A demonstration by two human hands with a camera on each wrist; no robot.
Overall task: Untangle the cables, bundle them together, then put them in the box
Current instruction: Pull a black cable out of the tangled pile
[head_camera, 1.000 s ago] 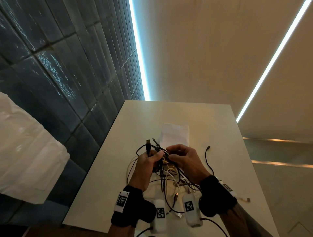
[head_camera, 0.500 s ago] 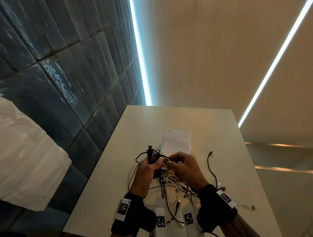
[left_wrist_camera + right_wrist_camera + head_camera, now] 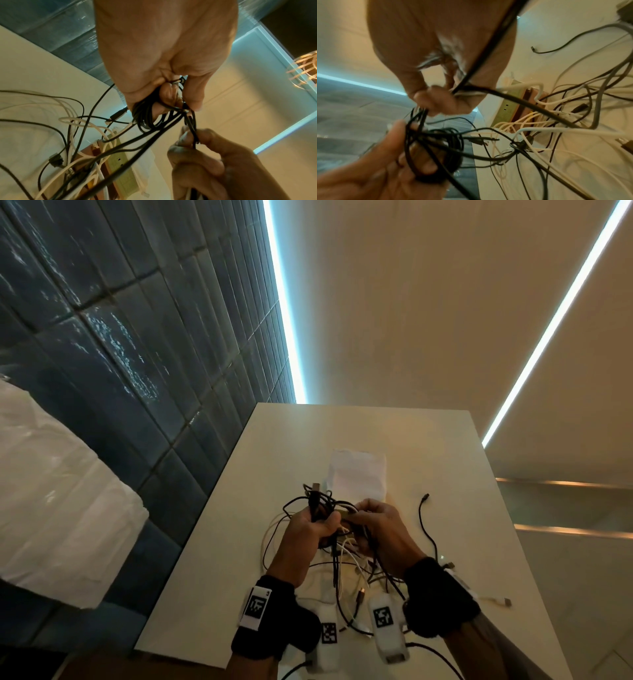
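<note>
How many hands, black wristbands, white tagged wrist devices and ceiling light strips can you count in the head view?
Hands: 2, left hand and right hand, both gripping cables
Black wristbands: 2
White tagged devices: 2
Light strips: 2
Total: 8

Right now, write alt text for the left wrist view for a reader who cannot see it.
The left hand grips a coil of black cable while the right hand pinches a black strand leading from it. Below, tangled black and white cables sprawl across a white table.
</note>
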